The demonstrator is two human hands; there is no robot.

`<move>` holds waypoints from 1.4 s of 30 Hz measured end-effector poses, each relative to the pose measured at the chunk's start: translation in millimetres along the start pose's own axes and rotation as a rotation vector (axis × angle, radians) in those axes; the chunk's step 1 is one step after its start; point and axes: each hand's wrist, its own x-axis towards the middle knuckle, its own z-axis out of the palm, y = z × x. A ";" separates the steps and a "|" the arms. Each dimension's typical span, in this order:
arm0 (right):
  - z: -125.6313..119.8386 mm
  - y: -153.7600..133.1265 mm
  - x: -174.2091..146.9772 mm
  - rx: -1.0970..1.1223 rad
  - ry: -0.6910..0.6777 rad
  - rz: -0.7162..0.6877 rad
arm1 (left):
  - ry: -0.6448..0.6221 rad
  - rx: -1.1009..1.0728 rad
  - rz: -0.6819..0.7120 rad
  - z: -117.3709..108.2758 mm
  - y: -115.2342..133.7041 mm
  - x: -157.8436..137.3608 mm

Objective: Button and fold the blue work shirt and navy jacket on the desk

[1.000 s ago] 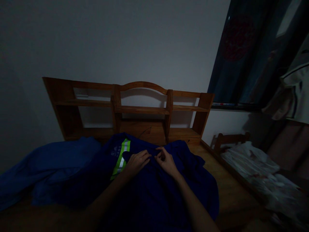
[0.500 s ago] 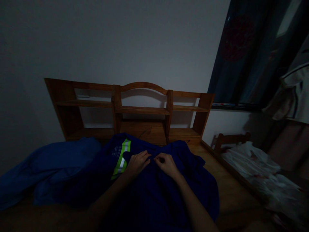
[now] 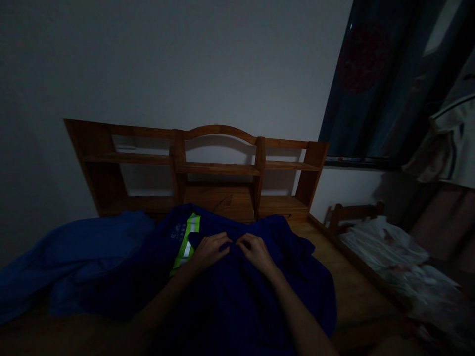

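A dark blue work jacket with a yellow-green and silver reflective band lies spread on a wooden surface in front of me. My left hand is closed, its fingertips pinching the jacket's cloth near the middle, just right of the band. Close beside it, my right hand is also closed, thumb and fingers pinching the cloth. Between the two sets of fingertips there is only a small gap. Whether a button or a seam lies under the fingers is too dark to tell.
A lighter blue garment lies crumpled at the left. Behind the jacket stands a wooden shelf headboard against the wall. At the right are white plastic bags, a wooden chair back, a dark window and hanging clothes.
My right fingers have closed further onto the cloth, and the gap inside their curl is gone. A ridge of cloth now shows between the hands. The jacket lies in the same place.
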 end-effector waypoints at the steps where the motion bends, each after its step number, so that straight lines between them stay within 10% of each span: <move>1: 0.7 0.7 -0.1 -0.009 0.008 0.008 | -0.006 -0.009 0.002 -0.7 0.2 -0.1; 33: 8.4 9.7 2.2 0.430 -0.098 0.292 | -0.021 -0.065 -0.123 1.4 13.8 1.2; 42: 11.3 7.1 2.6 0.463 -0.139 0.274 | -0.101 -0.533 -0.375 16.1 2.1 5.6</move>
